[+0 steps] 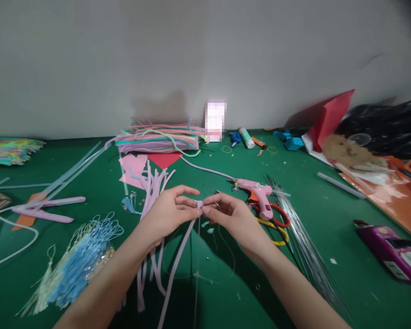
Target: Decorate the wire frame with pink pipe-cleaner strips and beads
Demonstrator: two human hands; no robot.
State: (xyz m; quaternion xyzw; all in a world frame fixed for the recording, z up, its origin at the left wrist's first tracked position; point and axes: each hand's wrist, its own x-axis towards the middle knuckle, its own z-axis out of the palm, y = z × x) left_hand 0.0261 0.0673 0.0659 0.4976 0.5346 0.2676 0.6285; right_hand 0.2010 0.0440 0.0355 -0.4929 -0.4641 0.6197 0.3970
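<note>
Both my hands meet at the centre, above the table. My left hand (174, 208) pinches a lilac pipe cleaner (179, 258) between thumb and fingers, and its long end hangs towards me. At the same spot my right hand (230, 214) has thumb and forefinger pressed on the pipe cleaner's short coiled top. A thin wire (233, 258) loops down around the hands; where it is fastened I cannot make out. Loose lilac pipe cleaners (154, 187) lie under and beside my left wrist. Just beyond my right hand rests a pink glue gun (251, 186).
Red-handled scissors (285, 214) and a bundle of metal wires (303, 246) lie right. Farther right is a purple device (392, 251). Blue tassels (78, 269) and a pink hair-straightener-like tool (50, 205) lie left. Bundled pipe cleaners (157, 142) and a bright upright screen (215, 119) stand along the wall.
</note>
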